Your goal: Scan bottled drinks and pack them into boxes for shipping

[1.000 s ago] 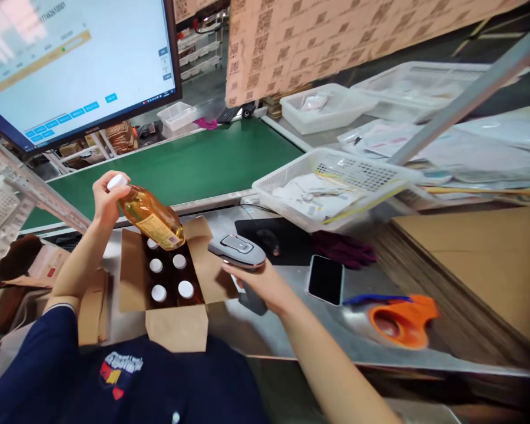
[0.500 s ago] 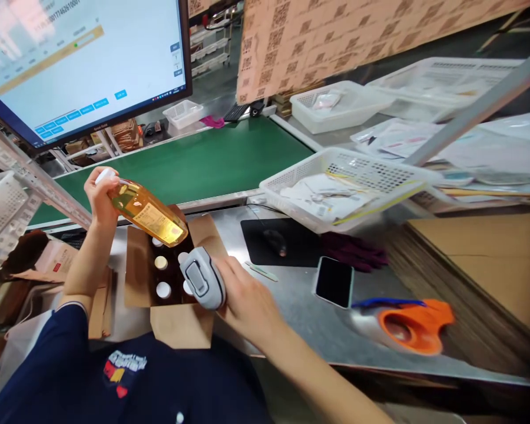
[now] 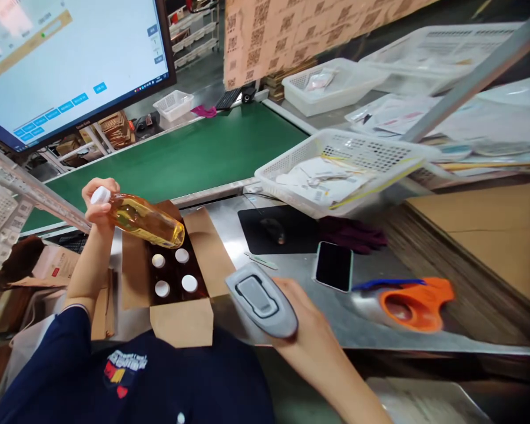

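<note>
By its white-capped neck, my left hand (image 3: 99,203) grips a bottle of amber liquid (image 3: 148,220), tilted with its base to the right. Below the bottle stands an open cardboard box (image 3: 182,323) with several white-capped bottles (image 3: 189,284) upright inside; the held bottle hides the box's far part. My right hand (image 3: 307,315) is closed around a grey handheld barcode scanner (image 3: 262,299), right of the box and apart from it. The scanner's grip and most of my right fingers are hidden.
A mouse (image 3: 274,231) on a black pad, a phone (image 3: 334,267) and an orange tape dispenser (image 3: 417,304) lie to the right. Behind are a white basket (image 3: 335,171) of papers, a green conveyor belt (image 3: 194,153) and a monitor (image 3: 70,65). Flat cardboard (image 3: 490,235) is stacked far right.
My right hand has drawn the scanner right and down, away from the bottle and box. The bottle has turned, its label now mostly out of sight, and sits slightly lower. The view has shifted a little.
</note>
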Available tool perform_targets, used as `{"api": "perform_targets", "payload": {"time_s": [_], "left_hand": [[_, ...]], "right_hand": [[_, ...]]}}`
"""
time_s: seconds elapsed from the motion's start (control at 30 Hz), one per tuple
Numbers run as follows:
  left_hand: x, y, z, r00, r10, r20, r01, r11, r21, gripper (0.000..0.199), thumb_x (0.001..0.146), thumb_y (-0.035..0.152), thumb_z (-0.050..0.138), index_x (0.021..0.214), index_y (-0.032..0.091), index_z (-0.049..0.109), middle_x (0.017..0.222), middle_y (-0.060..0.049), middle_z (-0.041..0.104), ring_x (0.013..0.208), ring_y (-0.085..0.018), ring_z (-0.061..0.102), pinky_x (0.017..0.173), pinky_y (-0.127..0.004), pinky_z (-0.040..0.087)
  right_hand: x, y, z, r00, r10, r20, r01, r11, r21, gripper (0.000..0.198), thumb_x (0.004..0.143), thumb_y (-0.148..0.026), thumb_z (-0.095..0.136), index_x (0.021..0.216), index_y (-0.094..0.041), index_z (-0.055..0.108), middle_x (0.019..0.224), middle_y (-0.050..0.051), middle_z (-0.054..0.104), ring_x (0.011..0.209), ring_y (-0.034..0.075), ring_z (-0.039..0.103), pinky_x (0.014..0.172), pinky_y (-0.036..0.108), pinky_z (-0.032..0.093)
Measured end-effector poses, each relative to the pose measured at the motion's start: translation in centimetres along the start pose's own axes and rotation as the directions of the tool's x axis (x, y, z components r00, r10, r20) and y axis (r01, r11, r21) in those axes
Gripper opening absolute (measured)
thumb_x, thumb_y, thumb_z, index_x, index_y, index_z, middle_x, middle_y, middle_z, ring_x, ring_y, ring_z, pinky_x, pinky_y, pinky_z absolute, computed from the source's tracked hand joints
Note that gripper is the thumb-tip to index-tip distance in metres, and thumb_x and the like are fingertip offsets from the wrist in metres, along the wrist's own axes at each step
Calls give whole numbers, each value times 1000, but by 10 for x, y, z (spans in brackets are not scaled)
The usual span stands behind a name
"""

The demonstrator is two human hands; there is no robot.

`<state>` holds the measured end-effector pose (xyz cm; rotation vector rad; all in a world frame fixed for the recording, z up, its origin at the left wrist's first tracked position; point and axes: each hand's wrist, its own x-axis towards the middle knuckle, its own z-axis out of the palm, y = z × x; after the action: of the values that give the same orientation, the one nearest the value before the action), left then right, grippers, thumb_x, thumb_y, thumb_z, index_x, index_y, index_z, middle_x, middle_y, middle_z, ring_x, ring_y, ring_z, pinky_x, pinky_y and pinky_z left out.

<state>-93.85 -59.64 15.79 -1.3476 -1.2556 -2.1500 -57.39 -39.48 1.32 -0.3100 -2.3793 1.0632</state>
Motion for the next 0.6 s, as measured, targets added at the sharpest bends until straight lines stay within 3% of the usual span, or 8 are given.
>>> {"api": "perform_targets", "payload": {"time_s": [0.13, 0.27, 0.33, 0.43, 0.53, 0.6], "left_hand": [[-16, -22, 7, 994, -87, 73, 65, 964, 260, 40, 50, 57, 80, 61, 20, 70, 53, 0, 54, 47, -11, 38, 49, -27, 27], [-41, -43, 24, 936, -307, 170, 171, 823, 542, 37, 53, 52, 79, 68, 20, 70, 63, -1, 65, 54, -14, 52, 54, -28, 39], [-52, -50, 29, 847, -414, 334, 118, 758, 641, 34, 61, 50, 75, 74, 19, 72, 72, -4, 72, 64, -18, 61, 63, -29, 46], [-64, -53, 27, 633, -566, 528, -90, 623, 777, 30, 74, 45, 71, 89, 20, 76, 90, -7, 79, 83, -22, 71, 77, -31, 50], [-71, -46, 26, 467, -749, 469, -278, 379, 882, 33, 86, 45, 68, 108, 22, 76, 99, -8, 81, 94, -27, 74, 77, -32, 49], [-78, -35, 32, 403, -813, 420, -396, 259, 881, 33, 96, 44, 59, 115, 22, 75, 103, -10, 81, 101, -30, 74, 74, -33, 47]], "right_hand": [[6, 5, 0, 998, 60, -23, -60, 998, 23, 44, 71, -20, 64, 115, -26, 70, 115, 10, 71, 101, 30, 74, 73, 33, 59], [15, 0, 2, 998, 58, -3, -58, 996, 64, 41, 74, -22, 66, 115, -25, 70, 117, 11, 71, 103, 31, 73, 75, 34, 60], [18, -1, 5, 999, 47, 14, -48, 995, 91, 40, 77, -24, 66, 117, -24, 70, 117, 11, 70, 102, 31, 74, 76, 35, 60], [21, 0, 8, 999, 43, 29, -46, 989, 143, 34, 80, -28, 68, 114, -24, 70, 117, 12, 70, 101, 31, 74, 79, 37, 61], [22, 2, 10, 996, 88, 23, -90, 977, 192, 36, 81, -31, 73, 116, -24, 70, 117, 11, 70, 101, 31, 73, 86, 41, 61], [23, 3, 11, 993, 117, 27, -120, 969, 218, 39, 81, -33, 75, 118, -24, 69, 117, 11, 70, 101, 32, 72, 87, 42, 60]]}}
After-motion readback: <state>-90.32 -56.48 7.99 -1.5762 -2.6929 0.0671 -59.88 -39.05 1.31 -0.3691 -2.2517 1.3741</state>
